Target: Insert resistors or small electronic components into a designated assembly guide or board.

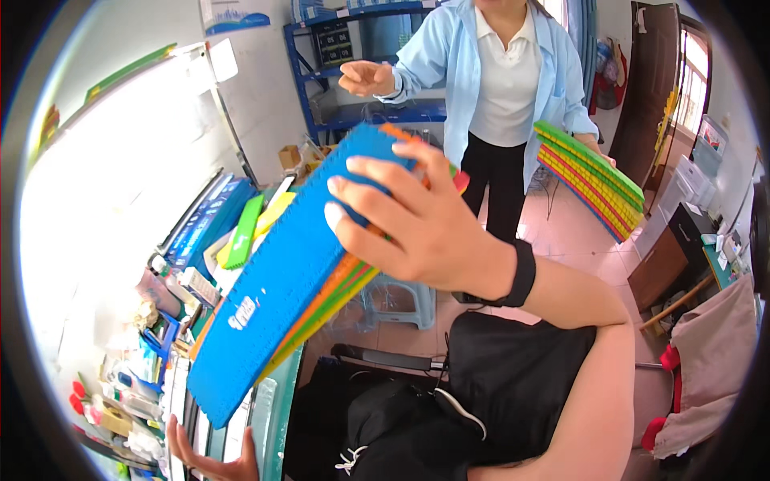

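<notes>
My right hand [437, 216] grips the upper part of a stack of long flat coloured strips [281, 272]. The top strip is blue with fine toothed edges and a small white mark, and orange, green and yellow layers show beneath it. The stack hangs tilted, its lower end toward the bench at the left. Below that end my left hand [216, 461] is open, fingers apart and holding nothing; part of it is cut off by the lower edge. My right wrist wears a black band.
Facing me, a person in a light blue shirt [457, 48] holds a similar stack of strips [589, 180]. A cluttered bench [277, 417] runs along the left, with a green strip [245, 232] on it. A pale blue stool [409, 301] and cloth-draped chair [714, 345] stand nearby.
</notes>
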The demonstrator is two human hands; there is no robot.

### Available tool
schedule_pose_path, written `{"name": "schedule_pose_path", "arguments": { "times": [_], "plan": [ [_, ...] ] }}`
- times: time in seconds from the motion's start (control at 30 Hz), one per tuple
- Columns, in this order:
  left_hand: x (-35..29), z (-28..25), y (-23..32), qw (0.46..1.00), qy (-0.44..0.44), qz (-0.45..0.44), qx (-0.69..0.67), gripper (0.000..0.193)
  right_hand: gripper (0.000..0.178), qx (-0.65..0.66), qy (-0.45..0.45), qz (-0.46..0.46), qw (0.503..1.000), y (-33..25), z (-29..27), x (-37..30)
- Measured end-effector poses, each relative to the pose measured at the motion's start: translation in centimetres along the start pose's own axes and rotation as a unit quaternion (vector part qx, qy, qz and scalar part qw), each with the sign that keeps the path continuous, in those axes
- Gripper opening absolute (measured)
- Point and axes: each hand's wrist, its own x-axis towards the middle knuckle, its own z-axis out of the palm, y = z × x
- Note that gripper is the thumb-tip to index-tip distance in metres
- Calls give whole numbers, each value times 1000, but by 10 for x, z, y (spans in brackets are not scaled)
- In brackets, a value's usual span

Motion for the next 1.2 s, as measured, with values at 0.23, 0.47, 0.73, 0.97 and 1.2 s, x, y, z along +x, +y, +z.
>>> {"name": "schedule_pose_path", "arguments": {
  "times": [0.23,0.47,0.73,0.97,1.2],
  "plan": [
    [32,17,46,1000,-4,15,14,81,27,62,-55,-1,997,-17,1,-11],
    [31,36,65,992,-28,-10,120,84,24,87,-95,10,992,-26,-1,-20],
    [48,64,71,999,-14,0,52,66,27,88,-129,14,988,-44,-5,-21],
    [47,78,61,999,-24,37,-20,58,36,102,-173,2,980,-45,0,-25],
    [41,87,42,1000,-16,3,-13,58,39,239,-95,109,960,29,-9,-7]
  ]
}}
